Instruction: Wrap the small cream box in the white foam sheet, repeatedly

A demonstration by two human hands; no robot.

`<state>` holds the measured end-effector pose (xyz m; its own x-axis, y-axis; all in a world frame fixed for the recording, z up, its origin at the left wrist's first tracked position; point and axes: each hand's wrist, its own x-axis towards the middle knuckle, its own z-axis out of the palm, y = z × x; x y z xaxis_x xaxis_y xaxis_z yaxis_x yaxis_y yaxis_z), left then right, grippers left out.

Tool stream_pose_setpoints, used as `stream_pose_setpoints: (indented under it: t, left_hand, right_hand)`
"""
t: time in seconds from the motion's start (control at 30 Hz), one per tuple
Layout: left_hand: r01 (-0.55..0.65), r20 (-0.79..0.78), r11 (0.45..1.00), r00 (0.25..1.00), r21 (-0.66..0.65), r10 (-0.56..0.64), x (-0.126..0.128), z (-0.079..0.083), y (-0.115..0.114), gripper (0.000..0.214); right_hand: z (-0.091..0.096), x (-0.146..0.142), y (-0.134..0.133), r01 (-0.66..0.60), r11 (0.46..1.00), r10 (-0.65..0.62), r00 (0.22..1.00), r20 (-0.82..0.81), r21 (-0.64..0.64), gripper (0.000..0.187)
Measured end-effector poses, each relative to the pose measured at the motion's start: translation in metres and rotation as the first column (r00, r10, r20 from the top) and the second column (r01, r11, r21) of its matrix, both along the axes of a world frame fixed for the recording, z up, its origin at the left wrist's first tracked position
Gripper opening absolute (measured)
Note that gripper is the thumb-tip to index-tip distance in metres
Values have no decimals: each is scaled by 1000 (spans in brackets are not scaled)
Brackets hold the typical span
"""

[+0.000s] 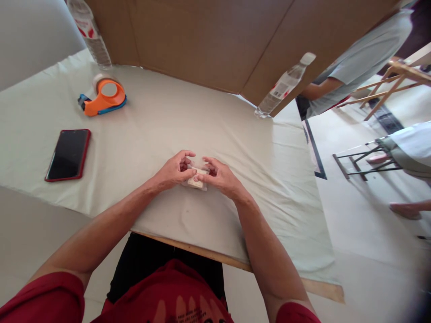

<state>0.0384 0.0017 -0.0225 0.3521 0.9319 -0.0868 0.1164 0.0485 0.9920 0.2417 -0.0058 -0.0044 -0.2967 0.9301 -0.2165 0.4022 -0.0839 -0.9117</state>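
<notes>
Between my hands, near the table's front edge, is a small pale packet (197, 181) in clear wrapping. My left hand (178, 170) grips its left side, thumb on top and the other fingers curled behind. On the right side my right hand (219, 176) holds it the same way, its thumb pressed on the top close to the left thumb. The fingers cover part of the packet, and its exact kind is too small to make out.
A red-cased phone (68, 154) and an orange tape dispenser (107, 96) lie on the cloth-covered table (151, 121) to the left. Water bottles (90, 36) (284, 87) stand against a cardboard panel (202, 40) at the back. People sit beyond the right edge, near a folding stool (367, 159).
</notes>
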Motion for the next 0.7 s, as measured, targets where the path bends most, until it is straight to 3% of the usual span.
stream_pose_setpoints:
  t: [0.23, 0.3, 0.4, 0.5, 0.7]
  left_hand:
    - [-89, -96, 992, 991, 88, 97, 3, -6, 1, 56]
    - [-147, -171, 961, 967, 232, 190, 1, -5, -1, 50]
    - [-154, -219, 835, 925, 528, 309, -2, -3, -6, 30]
    - [-34, -251, 746, 931, 665, 266, -1, -2, -10, 15]
    - [70, -289, 755, 944, 652, 162, 1, -7, -10, 11]
  right_hand:
    - [-3, 0, 2, 12, 1000, -12, 999, -36, -24, 74]
    - [-4, 0, 3, 12, 1000, -13, 999, -43, -18, 70]
    - [-6, -1, 3, 14, 1000, -13, 999, -38, 17, 65]
    - [-8, -1, 3, 12, 998, -10, 999, -37, 63, 61]
    - [-11, -4, 8, 80, 990, -74, 995, -61, 116, 43]
